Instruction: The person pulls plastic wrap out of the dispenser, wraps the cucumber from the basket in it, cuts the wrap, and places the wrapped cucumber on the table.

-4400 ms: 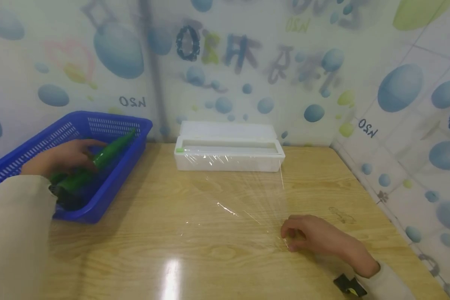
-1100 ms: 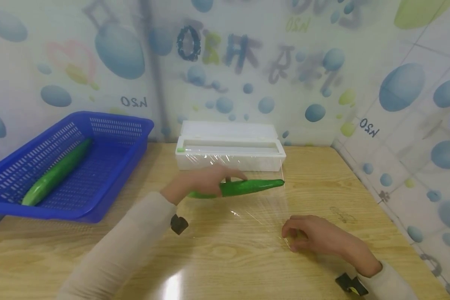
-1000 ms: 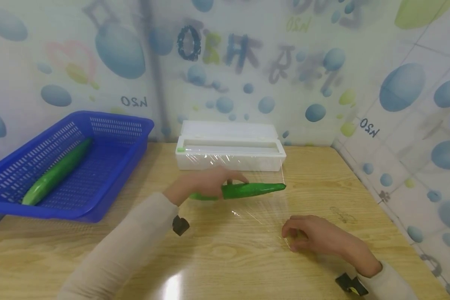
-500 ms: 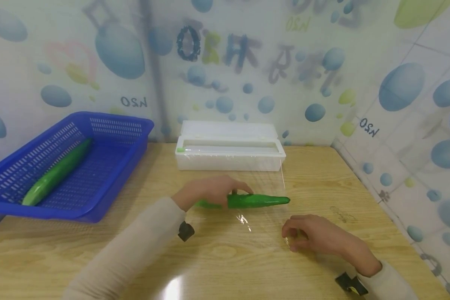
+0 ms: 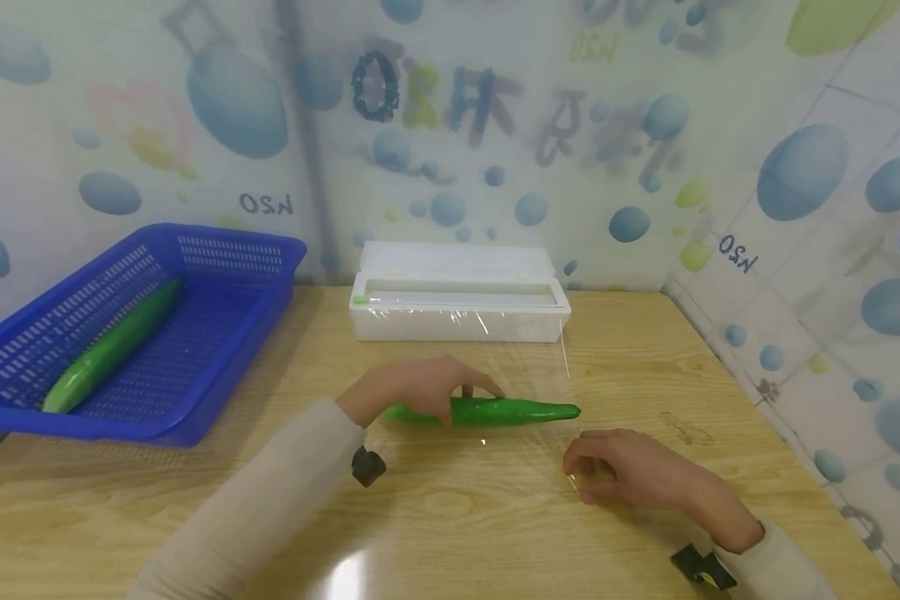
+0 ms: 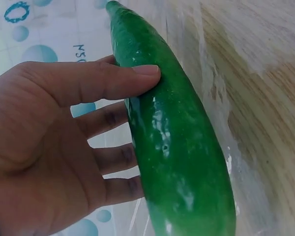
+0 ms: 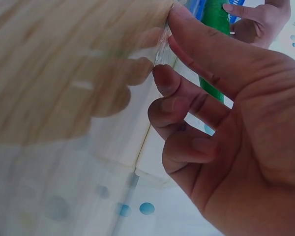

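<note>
Left hand [image 5: 423, 387] grips a cucumber [image 5: 513, 412] crosswise over plastic wrap [image 5: 528, 367]; contact between them undeterminable. Right hand [image 5: 633, 467] pinches the wrap's near right corner. Wrap extends from a white box [image 5: 457, 260], lid up, on the table [image 5: 645, 375]. Blue basket [image 5: 157, 431], left, holds a second cucumber [image 5: 116, 343].

The cucumber [image 5: 517, 412] at centre is green, the basket [image 5: 242, 350] at left blue, the counter [image 5: 465, 542] wood-grained tan, the wall [image 5: 465, 179] above pale, spotted blue and yellow-green.
</note>
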